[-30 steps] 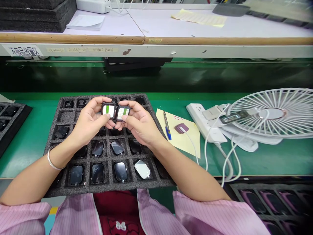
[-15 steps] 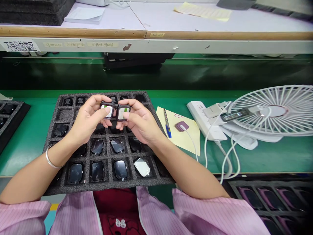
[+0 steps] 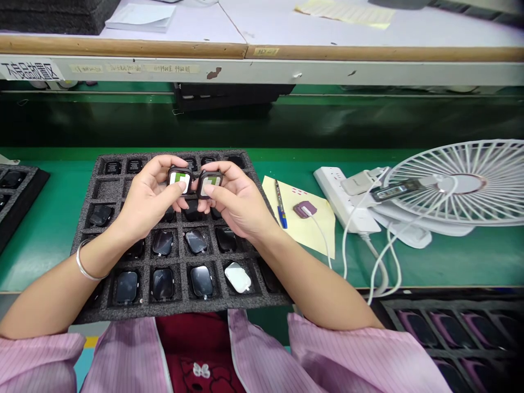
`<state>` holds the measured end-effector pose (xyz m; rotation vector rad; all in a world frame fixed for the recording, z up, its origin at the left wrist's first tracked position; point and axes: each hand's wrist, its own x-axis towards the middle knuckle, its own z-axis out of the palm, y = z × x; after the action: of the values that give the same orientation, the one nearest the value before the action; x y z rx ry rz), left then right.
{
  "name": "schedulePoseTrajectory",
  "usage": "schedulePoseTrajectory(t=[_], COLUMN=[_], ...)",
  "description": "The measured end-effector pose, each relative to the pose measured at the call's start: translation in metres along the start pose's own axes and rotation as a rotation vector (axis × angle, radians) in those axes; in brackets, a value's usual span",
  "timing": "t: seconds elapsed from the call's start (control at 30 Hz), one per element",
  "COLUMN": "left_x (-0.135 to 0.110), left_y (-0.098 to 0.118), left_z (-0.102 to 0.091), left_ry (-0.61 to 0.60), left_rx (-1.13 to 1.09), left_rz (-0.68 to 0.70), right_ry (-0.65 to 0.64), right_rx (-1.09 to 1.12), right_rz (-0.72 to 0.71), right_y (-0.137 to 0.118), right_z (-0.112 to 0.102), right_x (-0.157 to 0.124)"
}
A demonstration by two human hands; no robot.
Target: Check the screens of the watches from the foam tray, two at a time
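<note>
Two smartwatches without straps are held side by side over a dark grey foam tray (image 3: 180, 312). My left hand (image 3: 149, 199) is closed on one smartwatch (image 3: 179, 179), its thumb on the lit white and green screen. In my right hand (image 3: 239, 204) is the other smartwatch (image 3: 212, 182), with the thumb across its lower screen, which shows white, grey and green blocks. Below them, several dark watches, one of them a watch (image 3: 164, 243), lie in the tray's compartments. One watch (image 3: 238, 277) reflects white. My hands cover part of the tray's middle.
Right of the tray lie a yellow paper (image 3: 305, 236), a pen (image 3: 280, 204) and a purple charger block (image 3: 305, 209). Beyond are a white power strip (image 3: 333, 191), cables and a white fan (image 3: 483, 185). Another foam tray (image 3: 30, 202) sits at left. A shelf (image 3: 262, 73) runs across the back.
Both watch screens have changed from mostly white with a green strip to larger green blocks. The hands have tilted the watches slightly; the right one has moved a little rightward.
</note>
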<state>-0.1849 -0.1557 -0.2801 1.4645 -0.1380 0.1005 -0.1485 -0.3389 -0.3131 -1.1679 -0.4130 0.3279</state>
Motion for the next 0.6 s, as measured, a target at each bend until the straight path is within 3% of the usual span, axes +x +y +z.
schedulePoseTrajectory(t=[0.6], left_x=[0.0012], left_y=[-0.0044], left_z=[-0.0017], left_ry=[-0.041], left_rx=[0.012], left_rz=[0.004], right_ry=[0.072], right_rx=[-0.076], right_rz=[-0.039], right_y=[-0.0013], right_z=[0.0008], right_x=[0.0003])
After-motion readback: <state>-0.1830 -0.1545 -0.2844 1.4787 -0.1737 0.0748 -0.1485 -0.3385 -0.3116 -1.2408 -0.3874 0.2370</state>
